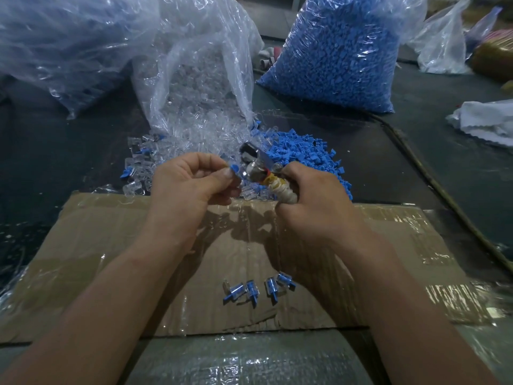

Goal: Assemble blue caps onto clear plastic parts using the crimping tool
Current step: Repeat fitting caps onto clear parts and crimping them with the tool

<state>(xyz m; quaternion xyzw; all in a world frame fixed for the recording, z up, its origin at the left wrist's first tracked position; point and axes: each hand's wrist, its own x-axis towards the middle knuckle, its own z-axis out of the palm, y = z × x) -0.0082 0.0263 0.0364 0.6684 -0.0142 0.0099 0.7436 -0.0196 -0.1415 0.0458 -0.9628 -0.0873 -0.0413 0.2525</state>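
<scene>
Fingers of the left hand are curled in, with thumb and forefinger pinching a small blue cap. Those of the right hand are wrapped tight round the whitish, tape-bound handle of the crimping tool. Both hands are held over the far edge of the cardboard sheet, which is glossy with clear tape. The pinched cap sits just beside the tool's shiny metal head; whether the two touch cannot be made out, nor whether a clear part is held with the cap. On the cardboard, toward its near edge and about midway across, lie four assembled pieces, clear bodies with blue caps, close together in a loose row. Just beyond the cardboard's far edge a heap of clear plastic parts spills from an open clear bag, and a pile of loose blue caps lies beside it to the right, touching the cardboard's edge. Farther beyond the cardboard stands a full bag of blue caps. Beyond the cardboard's right corner a white cloth lies on the dark table, and a cable runs past that corner.
</scene>
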